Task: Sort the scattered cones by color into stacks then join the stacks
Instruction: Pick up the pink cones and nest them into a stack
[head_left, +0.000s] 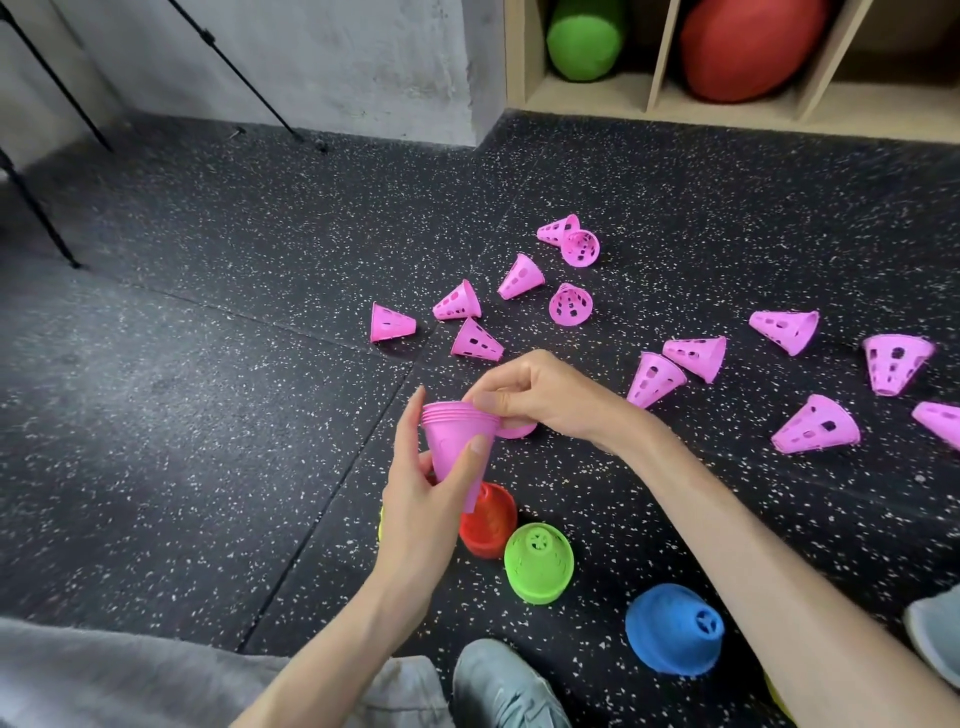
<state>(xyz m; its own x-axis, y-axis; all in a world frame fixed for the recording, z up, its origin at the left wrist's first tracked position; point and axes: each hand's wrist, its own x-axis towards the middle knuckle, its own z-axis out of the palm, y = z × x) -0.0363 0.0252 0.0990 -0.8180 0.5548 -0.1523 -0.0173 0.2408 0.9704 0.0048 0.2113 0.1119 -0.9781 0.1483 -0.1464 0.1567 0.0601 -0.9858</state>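
You hold a plain pink stack of cones (457, 436); the loose cones (519, 277) far right are pink too. Near you stand red (491, 522), green (539, 563) and blue (674, 629) stacks on black, white-speckled floor (208, 415).

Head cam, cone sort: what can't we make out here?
- Yellow stack: only a sliver shows behind the left hand.
- Pink stack count: rims too tight.
- Loose pink piece: mostly hidden under the right hand.
- Rightmost pink cone: cut by frame edge.
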